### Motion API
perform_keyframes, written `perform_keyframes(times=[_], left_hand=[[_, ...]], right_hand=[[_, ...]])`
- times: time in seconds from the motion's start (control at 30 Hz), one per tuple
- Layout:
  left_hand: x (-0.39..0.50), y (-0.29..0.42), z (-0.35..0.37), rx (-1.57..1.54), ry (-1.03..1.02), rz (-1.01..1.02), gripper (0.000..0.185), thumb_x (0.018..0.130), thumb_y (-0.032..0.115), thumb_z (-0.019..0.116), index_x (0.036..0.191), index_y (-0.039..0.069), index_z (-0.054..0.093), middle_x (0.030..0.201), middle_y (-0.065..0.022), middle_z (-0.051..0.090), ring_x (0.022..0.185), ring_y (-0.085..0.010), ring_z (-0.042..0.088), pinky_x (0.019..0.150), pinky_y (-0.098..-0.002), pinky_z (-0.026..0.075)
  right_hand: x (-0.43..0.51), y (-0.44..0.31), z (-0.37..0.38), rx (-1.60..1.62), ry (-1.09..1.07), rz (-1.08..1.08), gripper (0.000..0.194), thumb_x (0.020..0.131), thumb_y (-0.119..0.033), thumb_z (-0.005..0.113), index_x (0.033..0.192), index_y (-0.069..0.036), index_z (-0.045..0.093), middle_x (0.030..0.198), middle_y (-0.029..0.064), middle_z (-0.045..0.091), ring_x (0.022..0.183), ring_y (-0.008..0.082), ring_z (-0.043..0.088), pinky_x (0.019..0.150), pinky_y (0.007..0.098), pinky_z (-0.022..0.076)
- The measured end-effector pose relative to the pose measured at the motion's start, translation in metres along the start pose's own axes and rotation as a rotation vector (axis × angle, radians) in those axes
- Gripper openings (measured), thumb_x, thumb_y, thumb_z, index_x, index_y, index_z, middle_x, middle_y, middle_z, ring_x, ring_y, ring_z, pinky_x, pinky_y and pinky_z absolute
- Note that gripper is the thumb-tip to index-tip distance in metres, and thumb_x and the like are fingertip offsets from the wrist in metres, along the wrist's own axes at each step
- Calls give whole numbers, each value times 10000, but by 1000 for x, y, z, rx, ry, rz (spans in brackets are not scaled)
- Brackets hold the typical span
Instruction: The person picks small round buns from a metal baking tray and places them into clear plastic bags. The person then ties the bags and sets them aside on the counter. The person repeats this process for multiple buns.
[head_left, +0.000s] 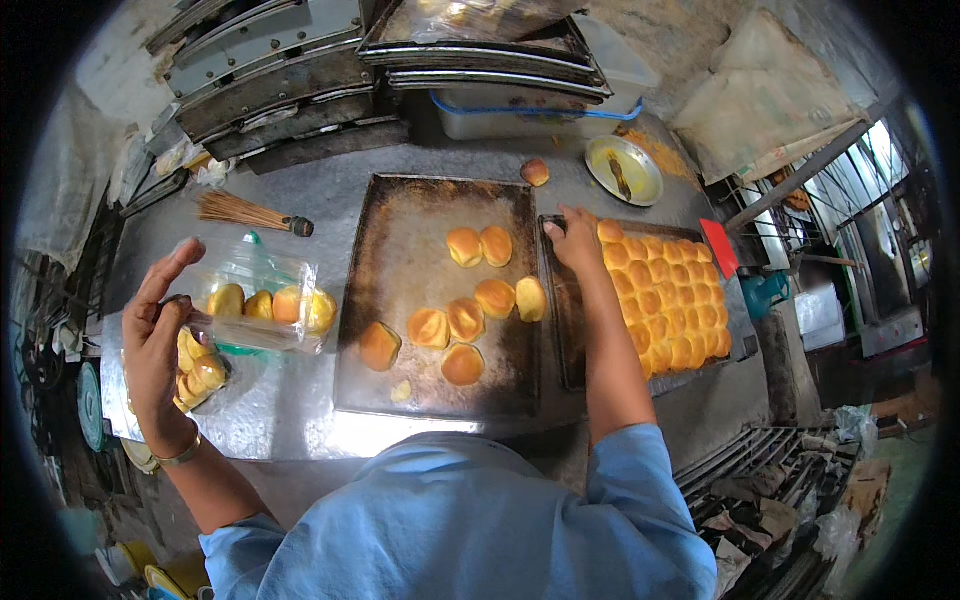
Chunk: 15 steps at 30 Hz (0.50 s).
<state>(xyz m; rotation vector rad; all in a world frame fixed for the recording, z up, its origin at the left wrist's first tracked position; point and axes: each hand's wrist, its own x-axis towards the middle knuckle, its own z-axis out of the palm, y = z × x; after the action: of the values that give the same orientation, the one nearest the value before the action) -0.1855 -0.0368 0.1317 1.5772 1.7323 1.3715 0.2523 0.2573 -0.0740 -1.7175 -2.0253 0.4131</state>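
Observation:
My left hand (156, 322) grips the edge of a clear plastic bag (259, 296) with several bread rolls inside. Under and beside it, another bag of rolls (199, 375) lies on the metal table. My right hand (576, 238) is at the far left corner of a dark baking tray (566, 315) filled with rows of golden rolls (671, 300); whether its fingers grip the rim, I cannot tell. Between my hands lies a worn metal baking tray (397, 225) with several loose rolls (463, 364) and a small bread scrap (401, 391).
A stick brush (244, 212) lies at the back left. One roll (535, 172) sits behind the trays, near a round metal dish (641, 169) with a brush in it. Stacked trays (487, 64) and a plastic box (517, 124) stand at the back; a red object (718, 247) is at the right.

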Motion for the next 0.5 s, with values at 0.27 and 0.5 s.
perform_keyframes(times=[0.27,0.5], left_hand=[[-10,0,-10,16,38,-5,492,827,-1,434,1298,0,574,1310,-109,572,1000,-88,592,762,-199,468],[-7,-4,-5,16,41,-40,492,828,8,431,1297,9,578,1300,-101,577,948,-75,598,737,-195,471]], right_hand=[[-15,8,20,-285,2,-2,437,842,-254,700,1214,-89,541,1366,192,431,1262,412,392,1020,506,371],[-58,58,11,856,101,232,335,877,-108,641,1192,-107,527,1085,164,618,908,367,599,848,408,483]])
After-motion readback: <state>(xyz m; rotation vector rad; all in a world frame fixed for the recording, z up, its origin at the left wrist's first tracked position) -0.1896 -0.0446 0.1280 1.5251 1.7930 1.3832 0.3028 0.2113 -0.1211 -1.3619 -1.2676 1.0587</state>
